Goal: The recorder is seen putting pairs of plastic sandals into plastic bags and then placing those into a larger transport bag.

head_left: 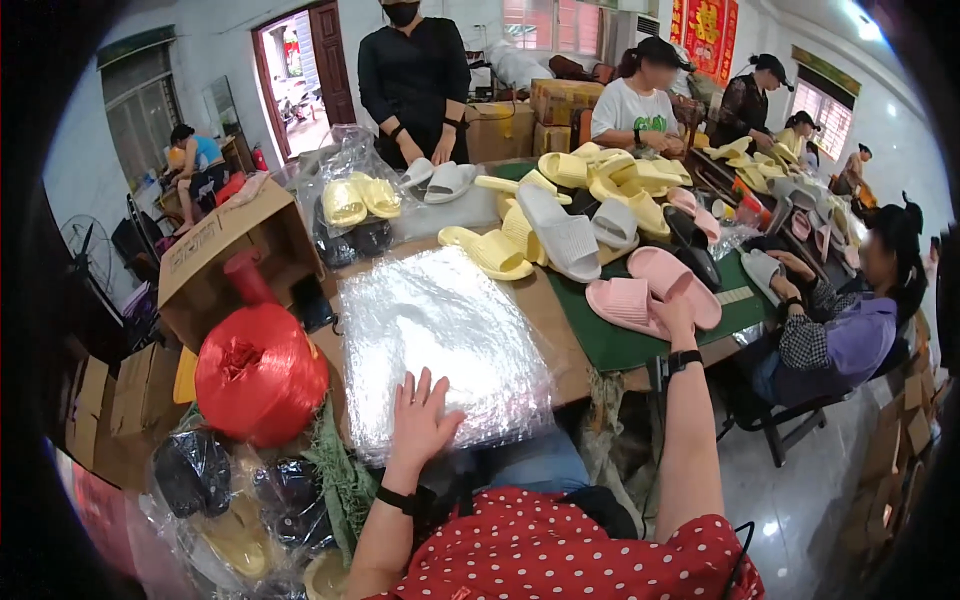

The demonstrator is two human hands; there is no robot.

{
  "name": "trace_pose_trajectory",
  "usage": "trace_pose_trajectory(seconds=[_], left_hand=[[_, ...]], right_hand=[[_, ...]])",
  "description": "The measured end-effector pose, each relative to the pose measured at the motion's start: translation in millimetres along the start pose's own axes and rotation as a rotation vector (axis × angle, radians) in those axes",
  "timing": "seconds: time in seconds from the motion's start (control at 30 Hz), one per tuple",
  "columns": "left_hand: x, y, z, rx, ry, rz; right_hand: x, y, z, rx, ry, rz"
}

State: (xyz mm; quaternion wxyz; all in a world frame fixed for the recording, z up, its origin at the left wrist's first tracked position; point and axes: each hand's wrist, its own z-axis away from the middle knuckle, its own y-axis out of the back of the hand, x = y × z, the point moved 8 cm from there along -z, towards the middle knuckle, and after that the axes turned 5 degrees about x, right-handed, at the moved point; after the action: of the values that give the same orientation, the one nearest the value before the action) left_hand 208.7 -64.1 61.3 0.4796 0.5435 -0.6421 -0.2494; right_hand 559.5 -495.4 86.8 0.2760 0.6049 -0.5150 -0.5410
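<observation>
The table [560, 340] is the landmark: a long worktop running away from the person, brown card at the near end, green mat [610, 345] beyond. On its near end lies the stack of clear bags [440, 345], the largest thing in reach. Left of the table's near corner stands a red twine spool [260, 372], and behind that an open carton [225, 250]. Across the middle of the table lies a heap of yellow, grey and pink slippers [560, 225], with other people at work along its far and right sides.

At the near edge of the table the left hand [420, 415] lies flat on the bags, fingers spread wide, gripping nothing. Over the right side of the table the right hand [677, 318] is stretched out to the pink pair [650, 292] on the mat; its fingers curl over the near end of one slipper, partly closed, though whether it has a firm hold I cannot tell.

As I judge it, the step in hand is fetching a pair for bagging: one hand steadies the bags, the other collects slippers. The next move calls for a sure hold on both pink slippers together, then bringing them to the table's near end while the left hand peels up a single top bag and opens its mouth.
</observation>
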Motion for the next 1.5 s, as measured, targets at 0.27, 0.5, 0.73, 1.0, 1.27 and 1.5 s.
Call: trace_pose_trajectory(seconds=[0.27,0.5,0.73,1.0,1.27,1.5], left_hand=[[1,1,-1,0.036,-0.020,-0.018],[3,3,-1,0.064,-0.033,-0.026],[4,3,2,0.086,-0.050,-0.047],[2,2,2,0.114,-0.056,-0.050],[1,3,2,0.089,-0.043,-0.029],[3,2,1,0.061,-0.046,-0.037]], right_hand=[[-31,6,23,0.090,0.041,-0.149],[-35,-9,59,-0.230,0.301,-0.512],[-41,2,61,-0.124,0.341,-0.547],[-79,17,98,0.035,0.552,-0.232],[-74,14,98,0.105,0.539,-0.272],[-62,50,141,0.103,0.448,-0.413]])
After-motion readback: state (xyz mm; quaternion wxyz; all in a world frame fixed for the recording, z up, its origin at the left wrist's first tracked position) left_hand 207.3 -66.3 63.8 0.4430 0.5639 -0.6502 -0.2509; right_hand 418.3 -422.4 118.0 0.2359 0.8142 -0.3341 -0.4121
